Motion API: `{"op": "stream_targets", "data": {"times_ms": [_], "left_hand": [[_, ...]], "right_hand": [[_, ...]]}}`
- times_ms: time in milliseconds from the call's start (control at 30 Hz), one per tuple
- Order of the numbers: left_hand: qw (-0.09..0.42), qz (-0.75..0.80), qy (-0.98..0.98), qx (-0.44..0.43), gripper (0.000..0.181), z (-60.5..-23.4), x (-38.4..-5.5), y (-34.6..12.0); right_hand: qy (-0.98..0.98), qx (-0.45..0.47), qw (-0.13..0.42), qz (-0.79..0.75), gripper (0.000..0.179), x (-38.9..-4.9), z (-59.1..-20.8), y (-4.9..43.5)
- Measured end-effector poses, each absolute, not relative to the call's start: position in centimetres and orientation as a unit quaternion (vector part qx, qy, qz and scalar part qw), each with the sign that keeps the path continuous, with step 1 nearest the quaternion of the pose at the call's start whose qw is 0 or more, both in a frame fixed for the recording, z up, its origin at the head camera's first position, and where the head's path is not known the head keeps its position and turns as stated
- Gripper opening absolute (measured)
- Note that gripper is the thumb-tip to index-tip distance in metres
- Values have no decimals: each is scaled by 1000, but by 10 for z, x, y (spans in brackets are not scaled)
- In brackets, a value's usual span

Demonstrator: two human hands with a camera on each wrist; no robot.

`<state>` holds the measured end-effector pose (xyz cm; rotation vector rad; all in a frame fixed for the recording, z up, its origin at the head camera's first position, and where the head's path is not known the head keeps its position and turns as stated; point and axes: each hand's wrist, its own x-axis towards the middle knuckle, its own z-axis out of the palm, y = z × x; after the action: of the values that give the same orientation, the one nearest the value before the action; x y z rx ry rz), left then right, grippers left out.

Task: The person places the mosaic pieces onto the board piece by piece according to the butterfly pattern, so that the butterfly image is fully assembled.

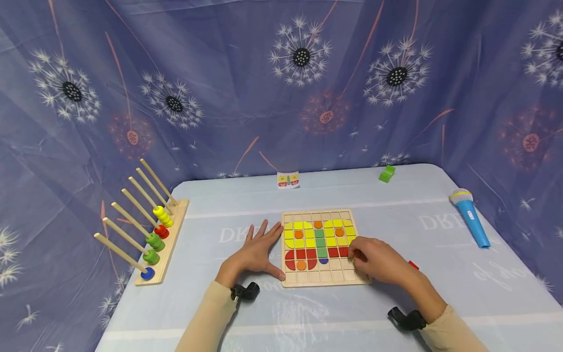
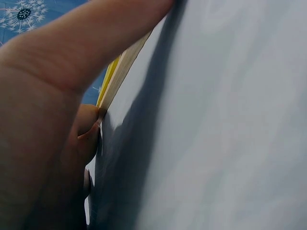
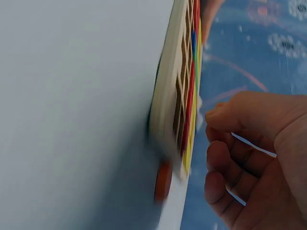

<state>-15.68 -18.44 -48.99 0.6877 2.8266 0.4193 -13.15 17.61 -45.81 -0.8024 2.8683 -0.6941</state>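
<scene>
A wooden grid board lies on the table, filled partly with yellow, red, green, orange and blue flat pieces that form a butterfly-like pattern. My left hand spreads its fingers along the board's left edge, with thumb and fingertips touching it. Above the board's right side is my right hand, fingers curled and thumb close to the index finger, beside red squares. In the right wrist view no piece shows between the right thumb and fingers; the fingertips partly hide that spot. A loose red piece lies right of the board.
A wooden peg rack with coloured beads stands at the left. A small card with a butterfly picture is at the back. Farther right are a green block and a blue toy microphone. A patterned curtain hangs behind the table.
</scene>
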Motion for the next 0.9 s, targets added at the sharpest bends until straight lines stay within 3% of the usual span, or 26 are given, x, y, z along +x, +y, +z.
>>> {"op": "stream_targets", "data": {"times_ms": [267, 500, 900], "left_hand": [[102, 148, 955, 237, 140, -488, -157, -185], [105, 145, 955, 237, 140, -486, -157, -184], [105, 148, 955, 235, 141, -488, -157, -184]], "right_hand": [[947, -206, 72, -238, 17, -123, -452, 235], [946, -203, 88, -237, 33, -113, -454, 271], [942, -208, 102, -242, 28, -112, -468, 275]]}}
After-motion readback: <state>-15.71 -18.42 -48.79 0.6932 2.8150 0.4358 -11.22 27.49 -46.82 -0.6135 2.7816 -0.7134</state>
